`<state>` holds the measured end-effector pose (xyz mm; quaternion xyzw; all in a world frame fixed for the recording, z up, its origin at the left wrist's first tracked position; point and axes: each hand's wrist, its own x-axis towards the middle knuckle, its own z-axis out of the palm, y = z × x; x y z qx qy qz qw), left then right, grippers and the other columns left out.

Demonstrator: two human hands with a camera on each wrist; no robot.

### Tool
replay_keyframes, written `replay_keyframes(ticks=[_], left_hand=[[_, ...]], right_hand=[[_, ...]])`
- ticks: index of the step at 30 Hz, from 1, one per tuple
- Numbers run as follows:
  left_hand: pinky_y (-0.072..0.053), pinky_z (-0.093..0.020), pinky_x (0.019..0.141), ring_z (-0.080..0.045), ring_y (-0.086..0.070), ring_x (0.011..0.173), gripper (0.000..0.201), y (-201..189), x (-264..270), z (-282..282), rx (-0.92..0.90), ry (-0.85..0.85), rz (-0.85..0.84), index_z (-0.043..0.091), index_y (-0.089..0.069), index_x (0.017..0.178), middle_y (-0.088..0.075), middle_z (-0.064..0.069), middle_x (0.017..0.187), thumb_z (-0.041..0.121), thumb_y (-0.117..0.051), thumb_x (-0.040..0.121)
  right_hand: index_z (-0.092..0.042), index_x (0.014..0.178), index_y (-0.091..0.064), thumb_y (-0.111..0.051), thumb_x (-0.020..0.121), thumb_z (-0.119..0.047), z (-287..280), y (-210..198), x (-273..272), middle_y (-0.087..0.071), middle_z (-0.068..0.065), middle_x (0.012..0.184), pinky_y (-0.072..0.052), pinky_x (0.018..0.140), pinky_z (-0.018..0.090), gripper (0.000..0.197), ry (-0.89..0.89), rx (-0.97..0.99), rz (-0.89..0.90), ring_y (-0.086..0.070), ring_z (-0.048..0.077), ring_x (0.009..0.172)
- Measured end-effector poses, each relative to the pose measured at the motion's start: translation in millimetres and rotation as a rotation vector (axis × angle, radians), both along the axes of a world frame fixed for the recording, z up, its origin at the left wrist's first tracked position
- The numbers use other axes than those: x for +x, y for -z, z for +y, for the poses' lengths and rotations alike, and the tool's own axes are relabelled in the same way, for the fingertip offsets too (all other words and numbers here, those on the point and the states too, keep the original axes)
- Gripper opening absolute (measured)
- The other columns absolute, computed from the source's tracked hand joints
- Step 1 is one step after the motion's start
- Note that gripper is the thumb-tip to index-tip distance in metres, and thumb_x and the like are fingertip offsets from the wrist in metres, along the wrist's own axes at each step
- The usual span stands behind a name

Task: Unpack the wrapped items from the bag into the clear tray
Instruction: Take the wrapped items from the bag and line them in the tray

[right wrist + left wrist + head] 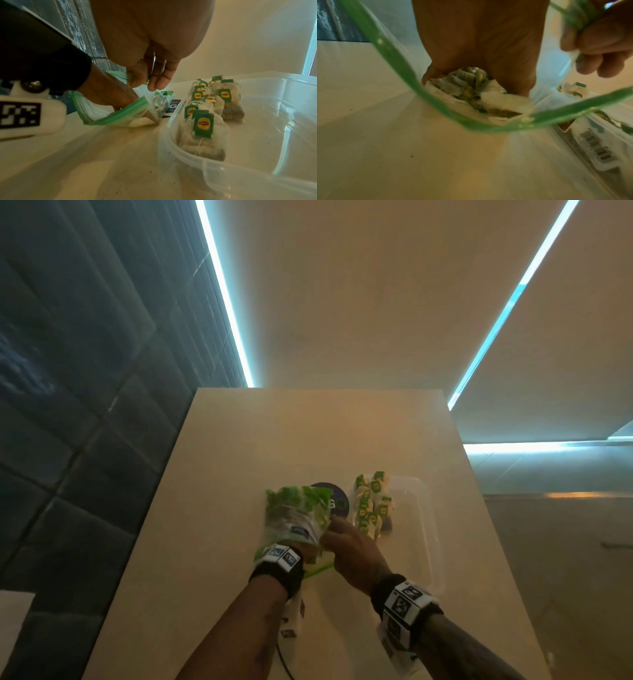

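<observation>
A clear zip bag [297, 513] with a green print and a green zip rim [399, 65] lies on the pale table. My left hand [476, 75] is deep inside it, fingers curled round a bunch of wrapped tea bags [464, 83]. My right hand [334, 529] pinches the bag's rim at the mouth and holds it up and apart [137, 79]. To the right stands the clear tray [419, 508]. Several wrapped tea bags with green and yellow tags [371, 505] lie in a row along its left side [203, 122].
A dark round label [339, 498] lies on the table behind the bag, next to the tray. The right half of the tray [267, 121] holds nothing. The table ends at a far edge [322, 389] and drops off on the left toward dark tiles.
</observation>
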<state>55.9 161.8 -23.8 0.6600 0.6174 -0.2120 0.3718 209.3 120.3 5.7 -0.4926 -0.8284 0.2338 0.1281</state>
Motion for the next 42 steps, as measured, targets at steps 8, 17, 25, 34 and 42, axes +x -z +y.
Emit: replay_keyframes(ticks=[8,17,25,34,42], left_hand=[[-0.030,-0.034,0.114,-0.029,-0.033,0.139,0.060,-6,-7,-1,-0.092,-0.215,-0.036,0.013,-0.031,0.148,-0.031,-0.008,0.153,0.029,-0.055,0.095],[-0.035,-0.034,0.107,-0.026,-0.053,0.123,0.042,10,3,-56,0.479,-0.157,0.002,0.018,-0.056,0.131,-0.057,-0.007,0.134,0.035,-0.044,0.095],[-0.034,-0.038,0.113,-0.021,-0.046,0.130,0.057,-13,-3,-94,0.704,-0.361,-0.399,0.020,-0.053,0.135,-0.053,-0.002,0.140,0.051,-0.051,0.088],[-0.048,-0.035,0.092,-0.024,-0.060,0.109,0.043,-12,-1,-107,0.600,-0.405,-0.152,0.021,-0.062,0.118,-0.067,-0.003,0.117,0.044,-0.044,0.087],[-0.043,-0.032,0.095,-0.023,-0.058,0.113,0.042,-21,0,-114,0.606,-0.397,-0.138,0.019,-0.056,0.124,-0.063,-0.005,0.123,0.033,-0.035,0.091]], right_hand=[[-0.013,0.097,-0.064,-0.054,0.092,-0.012,0,-12,-12,-0.056,0.003,0.102,-0.054,0.067,0.029,0.012,-0.016,-0.039,-0.063,-0.059,0.019,0.083],[-0.016,0.080,-0.049,-0.048,0.093,-0.015,7,-8,-25,-0.043,-0.005,0.079,-0.022,0.050,0.016,0.013,0.159,-0.088,0.044,-0.035,0.005,0.057],[-0.021,0.072,-0.046,-0.051,0.089,-0.007,1,-19,-30,-0.048,-0.006,0.074,-0.024,0.051,0.012,0.023,0.260,-0.088,0.104,-0.041,0.008,0.061],[-0.013,0.093,-0.061,-0.060,0.087,-0.012,-26,-17,-26,-0.056,-0.002,0.090,-0.035,0.062,0.015,0.006,0.443,-0.114,0.255,-0.052,0.013,0.078],[-0.002,0.083,-0.064,-0.073,0.079,-0.006,-40,-15,-31,-0.070,0.013,0.073,-0.054,0.050,0.029,0.011,0.650,-0.673,0.611,-0.065,0.016,0.054]])
